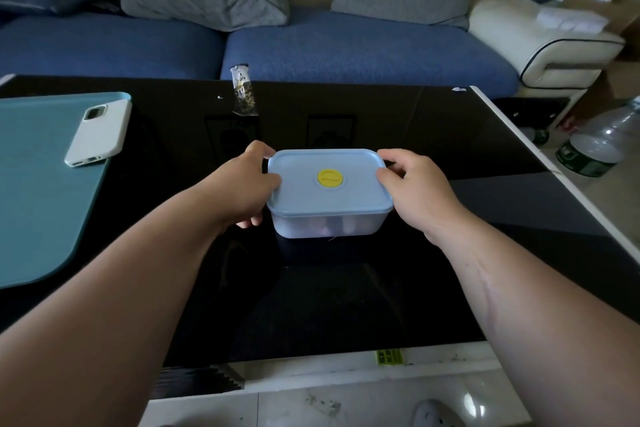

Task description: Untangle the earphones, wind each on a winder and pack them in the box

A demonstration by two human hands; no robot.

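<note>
Lidded pale-blue box, upright, mid-table.

pale blue box, yellow lid disc; glossy black table; white phone; teal mat.

1. The left forearm and the right forearm are both bare as far as the picture's edge, with no cloth over them
2. The right forearm bears a long, thin raised line, like a vein or a crease, running along its inner side toward the wrist
3. The left hand and the right hand are bare, with short, rounded fingers
4. The nails are too small to tell apart
</note>
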